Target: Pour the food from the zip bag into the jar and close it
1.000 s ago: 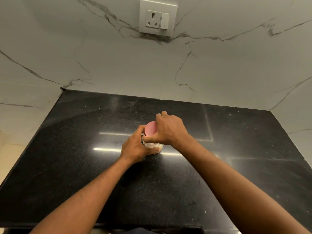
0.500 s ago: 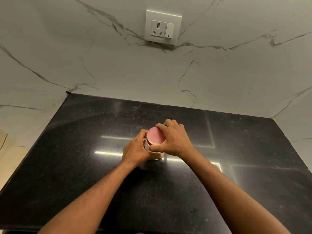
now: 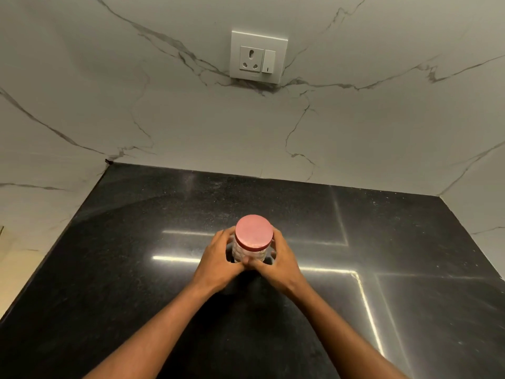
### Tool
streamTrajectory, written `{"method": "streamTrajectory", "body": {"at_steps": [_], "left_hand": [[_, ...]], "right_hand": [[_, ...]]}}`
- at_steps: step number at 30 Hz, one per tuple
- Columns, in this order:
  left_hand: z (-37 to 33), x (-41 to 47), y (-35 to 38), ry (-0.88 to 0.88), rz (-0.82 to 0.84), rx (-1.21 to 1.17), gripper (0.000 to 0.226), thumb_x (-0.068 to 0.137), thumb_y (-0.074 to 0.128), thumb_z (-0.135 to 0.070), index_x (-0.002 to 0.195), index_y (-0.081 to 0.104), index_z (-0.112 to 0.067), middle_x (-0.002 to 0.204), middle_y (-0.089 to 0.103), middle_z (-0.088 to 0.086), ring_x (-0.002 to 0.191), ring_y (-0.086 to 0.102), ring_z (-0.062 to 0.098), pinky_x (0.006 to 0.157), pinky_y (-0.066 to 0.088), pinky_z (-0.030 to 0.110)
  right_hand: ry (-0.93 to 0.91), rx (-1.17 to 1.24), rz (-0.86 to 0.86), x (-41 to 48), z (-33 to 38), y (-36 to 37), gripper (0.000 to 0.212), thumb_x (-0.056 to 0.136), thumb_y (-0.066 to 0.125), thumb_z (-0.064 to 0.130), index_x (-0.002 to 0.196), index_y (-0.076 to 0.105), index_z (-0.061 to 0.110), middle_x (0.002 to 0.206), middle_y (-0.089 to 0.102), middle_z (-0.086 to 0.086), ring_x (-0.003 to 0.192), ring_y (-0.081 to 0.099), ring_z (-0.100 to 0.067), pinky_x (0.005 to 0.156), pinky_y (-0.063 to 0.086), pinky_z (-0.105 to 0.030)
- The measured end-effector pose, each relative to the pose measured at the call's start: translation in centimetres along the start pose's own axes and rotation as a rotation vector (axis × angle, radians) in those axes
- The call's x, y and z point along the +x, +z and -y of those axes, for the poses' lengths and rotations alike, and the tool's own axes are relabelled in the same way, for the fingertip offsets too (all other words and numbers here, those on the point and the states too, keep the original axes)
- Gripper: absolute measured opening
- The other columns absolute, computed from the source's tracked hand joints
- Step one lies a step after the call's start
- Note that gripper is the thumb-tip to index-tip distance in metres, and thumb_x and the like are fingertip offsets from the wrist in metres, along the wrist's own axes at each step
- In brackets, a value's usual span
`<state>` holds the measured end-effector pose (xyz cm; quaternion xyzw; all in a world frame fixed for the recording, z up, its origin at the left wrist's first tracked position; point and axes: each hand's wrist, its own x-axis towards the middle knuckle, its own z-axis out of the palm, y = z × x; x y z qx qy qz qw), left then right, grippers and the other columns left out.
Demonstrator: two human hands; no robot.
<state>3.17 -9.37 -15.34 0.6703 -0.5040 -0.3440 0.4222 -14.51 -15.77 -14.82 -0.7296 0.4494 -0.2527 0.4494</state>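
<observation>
Head view: a jar [image 3: 249, 251] stands upright on a black counter [image 3: 109, 269], mid-counter, in front of a marble wall [image 3: 164, 119].
Lid: pink lid [image 3: 254, 231] sits on top of the jar.
Left hand [image 3: 218, 262]: wrapped around the jar's left side.
Right hand [image 3: 280, 262]: wrapped around its right side; thumbs meet in front.
Wall: white socket [image 3: 258, 57] above.

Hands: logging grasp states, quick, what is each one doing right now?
Left hand: closed around the left side of the jar.
Right hand: closed around the jar's right side; pink lid is on, untouched.
</observation>
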Motion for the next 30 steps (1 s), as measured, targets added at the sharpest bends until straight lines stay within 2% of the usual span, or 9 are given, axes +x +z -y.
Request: {"method": "streamTrajectory", "body": {"at_steps": [3,7,12,14,16,18,21,25,30], "left_hand": [[0.1,0.5,-0.6,-0.008,-0.023,0.012,0.086,0.071,0.096,-0.024,0.145,0.053,-0.030,0.140,0.063,-0.010,0.123,0.059,0.003,0.102,0.052,0.023],[-0.6,2.6,-2.9,0.009,-0.012,0.005,0.084,0.076,0.093,-0.020,0.149,0.053,-0.025,0.140,0.065,-0.006,0.127,0.062,0.009,0.105,0.054,0.032],[-1.2,5.6,-5.7,-0.002,0.008,-0.002,0.088,0.076,0.094,-0.016,0.152,0.051,-0.025,0.141,0.066,-0.004,0.126,0.063,0.012,0.102,0.054,0.029],[-1.4,6.9,-6.7,-0.019,0.030,-0.017,0.090,0.077,0.092,-0.013,0.154,0.048,-0.026,0.145,0.064,-0.003,0.131,0.061,0.014,0.108,0.053,0.036],[-0.4,11.4,-9.5,-0.046,0.019,-0.034,0.092,0.078,0.091,-0.008,0.156,0.046,-0.026,0.148,0.062,0.000,0.135,0.059,0.017,0.113,0.050,0.043],[-0.3,12.2,-10.0,-0.050,0.043,-0.035,0.093,0.078,0.090,-0.006,0.157,0.044,-0.025,0.149,0.060,0.001,0.136,0.057,0.016,0.115,0.048,0.043],[0.5,11.9,-9.8,-0.076,0.098,-0.035,0.093,0.080,0.088,-0.005,0.158,0.042,-0.024,0.151,0.059,0.002,0.133,0.056,0.012,0.114,0.046,0.036],[1.3,11.6,-9.3,-0.107,0.113,-0.064,0.093,0.081,0.089,-0.007,0.158,0.041,-0.024,0.148,0.059,-0.002,0.130,0.058,0.012,0.116,0.047,0.042],[0.6,10.4,-8.5,-0.105,0.060,-0.010,0.100,0.082,0.090,-0.020,0.162,0.031,-0.024,0.160,0.049,0.003,0.146,0.048,0.023,0.120,0.042,0.048]], "right_hand": [[0.005,0.009,-0.039,0.5,-0.2,0.7,0.092,0.073,0.092,0.048,0.148,0.040,0.042,0.144,0.056,0.018,0.130,0.054,0.004,0.110,0.050,-0.030],[-0.027,0.001,-0.029,3.1,1.5,0.6,0.096,0.070,0.088,0.063,0.150,0.041,0.038,0.142,0.057,0.018,0.126,0.055,0.007,0.101,0.046,-0.015],[-0.089,-0.050,-0.042,6.6,3.4,0.9,0.094,0.072,0.086,0.064,0.148,0.044,0.029,0.143,0.060,0.007,0.123,0.058,-0.003,0.103,0.047,-0.021],[-0.085,-0.060,-0.010,8.2,3.7,1.2,0.094,0.071,0.085,0.066,0.147,0.043,0.029,0.142,0.060,0.004,0.122,0.058,-0.005,0.102,0.048,-0.022],[-0.058,-0.082,-0.002,13.5,5.4,2.6,0.097,0.068,0.085,0.068,0.145,0.043,0.029,0.141,0.061,0.004,0.119,0.058,-0.003,0.097,0.047,-0.016],[-0.028,-0.088,0.020,14.3,5.8,2.5,0.098,0.065,0.086,0.067,0.143,0.041,0.028,0.140,0.061,0.004,0.117,0.058,-0.003,0.093,0.045,-0.013],[-0.016,-0.117,0.015,14.2,5.0,3.3,0.097,0.066,0.088,0.063,0.142,0.040,0.027,0.139,0.061,0.002,0.119,0.058,-0.007,0.100,0.049,-0.024],[0.002,-0.116,0.008,13.9,4.4,3.7,0.098,0.068,0.086,0.061,0.146,0.038,0.027,0.142,0.060,0.001,0.125,0.059,-0.012,0.108,0.051,-0.036],[-0.020,-0.212,-0.003,12.9,5.1,3.8,0.102,0.076,0.081,0.061,0.157,0.029,0.027,0.157,0.046,-0.001,0.141,0.049,-0.019,0.116,0.044,-0.045]]}}
